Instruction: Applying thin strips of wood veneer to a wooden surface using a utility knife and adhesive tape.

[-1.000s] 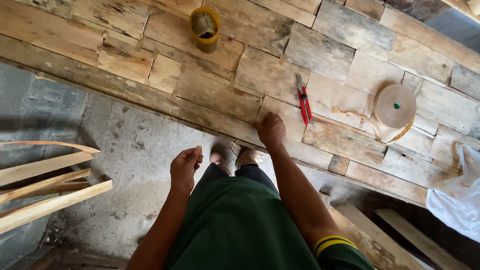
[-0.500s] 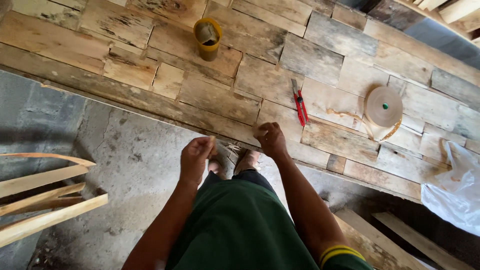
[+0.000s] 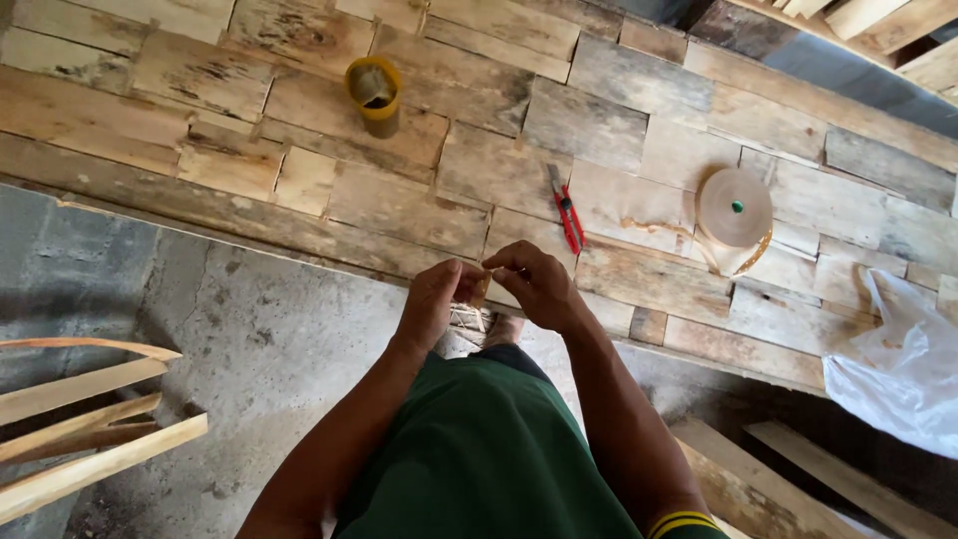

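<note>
Brown strip (image 3: 480, 288) pinched between left hand (image 3: 431, 302) and right hand (image 3: 540, 285); white bag (image 3: 895, 364) lies right.

My fingers (image 3: 477, 274) meet over the near edge of the desk (image 3: 299, 215). On it, the cutter (image 3: 566, 208) lies just beyond them, the tape roll (image 3: 734, 208) to its right, the cup (image 3: 374, 92) far back left. A plastic bag (image 3: 898, 364) sits at the right, loose slats (image 3: 80, 419) on the floor to my left.

Soft even daylight, sharp focus, faint shadows.
</note>
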